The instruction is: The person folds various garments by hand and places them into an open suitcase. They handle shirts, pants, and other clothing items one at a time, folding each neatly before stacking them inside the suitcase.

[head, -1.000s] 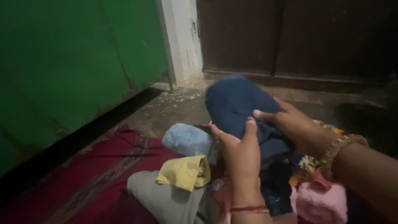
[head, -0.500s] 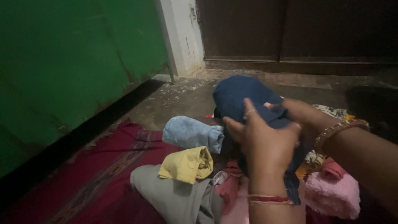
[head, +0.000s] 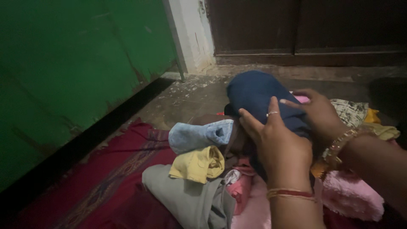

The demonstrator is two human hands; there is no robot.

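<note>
While both hands (head: pixel 296 131) clasp navy cloth (head: pixel 254 93), clothes cover a maroon mat (head: pixel 106 182).

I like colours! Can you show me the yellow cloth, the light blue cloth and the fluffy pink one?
yellow cloth (head: pixel 198 163), head view, middle of its folded top.
light blue cloth (head: pixel 199 135), head view, middle of the roll.
fluffy pink cloth (head: pixel 352 196), head view, its fuzzy top.

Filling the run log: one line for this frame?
left hand: on navy cloth | right hand: on navy cloth | beside: blue roll, yellow cloth
</note>
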